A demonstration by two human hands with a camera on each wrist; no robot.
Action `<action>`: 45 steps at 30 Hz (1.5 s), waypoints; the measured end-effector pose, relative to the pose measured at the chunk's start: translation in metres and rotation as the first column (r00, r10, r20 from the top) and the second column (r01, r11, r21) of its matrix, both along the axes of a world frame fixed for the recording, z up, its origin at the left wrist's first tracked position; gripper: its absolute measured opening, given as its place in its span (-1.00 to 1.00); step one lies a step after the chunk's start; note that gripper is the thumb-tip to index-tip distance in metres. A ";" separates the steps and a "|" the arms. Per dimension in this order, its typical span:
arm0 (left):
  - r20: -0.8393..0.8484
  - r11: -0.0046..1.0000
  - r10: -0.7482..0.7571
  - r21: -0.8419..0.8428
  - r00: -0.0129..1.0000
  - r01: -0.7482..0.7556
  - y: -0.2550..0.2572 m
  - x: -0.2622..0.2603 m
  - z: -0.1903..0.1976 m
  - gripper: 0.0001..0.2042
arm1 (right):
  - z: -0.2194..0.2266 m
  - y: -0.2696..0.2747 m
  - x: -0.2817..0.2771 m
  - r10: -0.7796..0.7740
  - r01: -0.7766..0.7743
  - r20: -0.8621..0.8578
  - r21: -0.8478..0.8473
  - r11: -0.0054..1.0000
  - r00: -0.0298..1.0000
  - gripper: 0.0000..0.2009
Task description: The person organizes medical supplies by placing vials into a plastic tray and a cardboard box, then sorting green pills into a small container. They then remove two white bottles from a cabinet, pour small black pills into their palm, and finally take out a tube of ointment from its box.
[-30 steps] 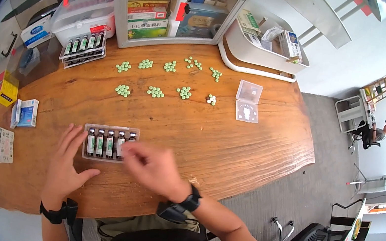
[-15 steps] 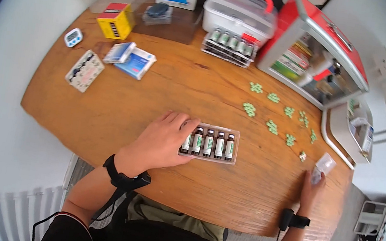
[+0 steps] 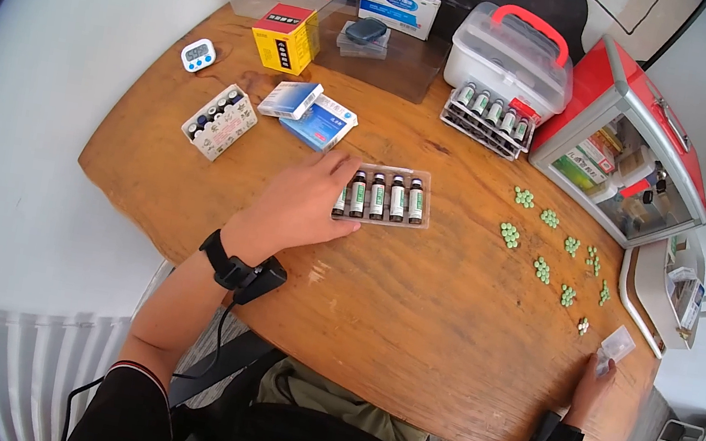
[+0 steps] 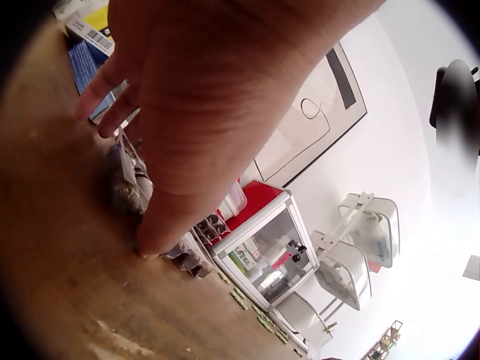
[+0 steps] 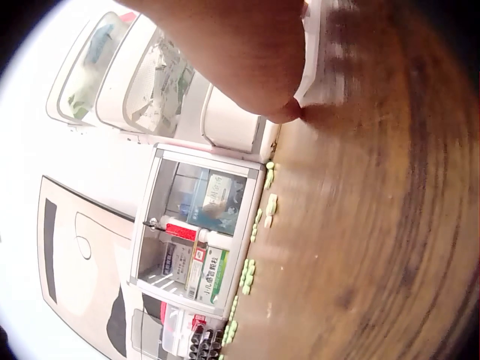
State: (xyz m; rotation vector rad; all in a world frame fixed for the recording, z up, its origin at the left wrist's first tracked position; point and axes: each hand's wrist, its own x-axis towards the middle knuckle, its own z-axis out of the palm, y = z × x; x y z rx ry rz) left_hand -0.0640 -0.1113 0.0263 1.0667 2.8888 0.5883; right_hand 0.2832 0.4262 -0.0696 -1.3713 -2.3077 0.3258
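Note:
My left hand (image 3: 296,203) grips the left end of a clear plastic tray (image 3: 427,202) from above, thumb at the near side and fingers over the far side. Several brown glass vials (image 3: 377,197) with white and green labels lie side by side in it; the leftmost is partly covered by the fingers. At the table's right end my right hand (image 3: 590,393) holds the near part of a small clear pill case (image 3: 620,341), its lid folded open. In the right wrist view the thumb (image 5: 281,112) lies along the case's edge; the other fingers are hidden.
Several piles of green tablets (image 3: 542,269) and one white pile (image 3: 583,326) lie by the medicine cabinet (image 3: 628,152). Blue-white boxes (image 3: 320,123), a patterned carton of small bottles (image 3: 221,123), a yellow box (image 3: 287,39) and a timer (image 3: 199,56) stand left. Another vial tray (image 3: 486,126) leans against a lidded box (image 3: 512,62).
My right hand has left the vial tray and gone right to the pill case. My left hand has taken hold of the tray and slid it left towards the blue-white boxes. The head view has turned left.

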 end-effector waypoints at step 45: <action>0.835 0.821 -0.525 0.547 0.163 -0.164 0.145 0.090 0.017 -0.50 | 0.073 -0.158 -0.056 0.239 -0.278 -0.458 -0.019 0.960 0.856 -0.32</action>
